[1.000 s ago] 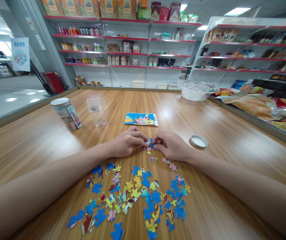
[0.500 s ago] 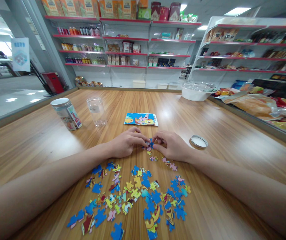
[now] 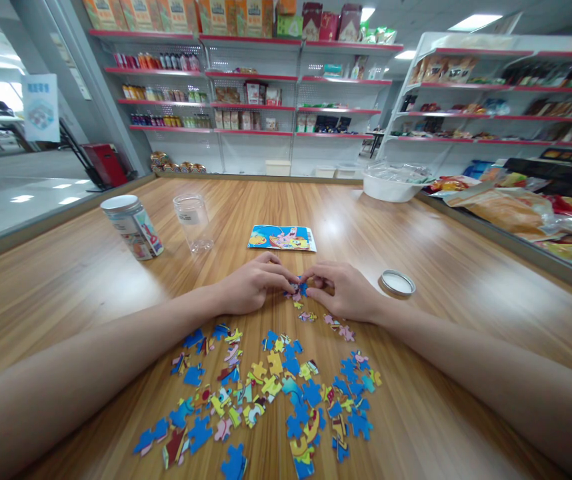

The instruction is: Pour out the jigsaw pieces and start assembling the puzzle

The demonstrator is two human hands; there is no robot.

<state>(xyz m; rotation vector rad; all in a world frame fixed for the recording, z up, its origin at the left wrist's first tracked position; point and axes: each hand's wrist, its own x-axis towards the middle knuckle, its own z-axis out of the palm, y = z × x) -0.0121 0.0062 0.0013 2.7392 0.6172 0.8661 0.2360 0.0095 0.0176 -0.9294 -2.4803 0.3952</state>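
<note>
My left hand (image 3: 253, 285) rests on the table with its fingertips closed on a small joined cluster of puzzle pieces (image 3: 295, 293). From the other side, my right hand (image 3: 343, 288) pinches a blue puzzle piece (image 3: 303, 289) at the cluster's right edge; fingers partly cover both. A few loose pink and yellow pieces (image 3: 308, 317) lie just below. Nearer to me spreads a wide scatter of blue, yellow and pink puzzle pieces (image 3: 272, 385). Behind my hands lies the cartoon picture card (image 3: 282, 238).
To the left stand a lidded printed jar (image 3: 133, 228) and an uncovered clear jar (image 3: 194, 224). A round metal lid (image 3: 398, 283) lies right of my right hand. Farther back are a white bowl (image 3: 394, 190), bagged snacks (image 3: 511, 207) and stocked shelves (image 3: 253, 107).
The fingers of my right hand have shifted slightly left, its index fingertip now nearer my left fingertips above the cluster. The scattered pieces stay where they were.
</note>
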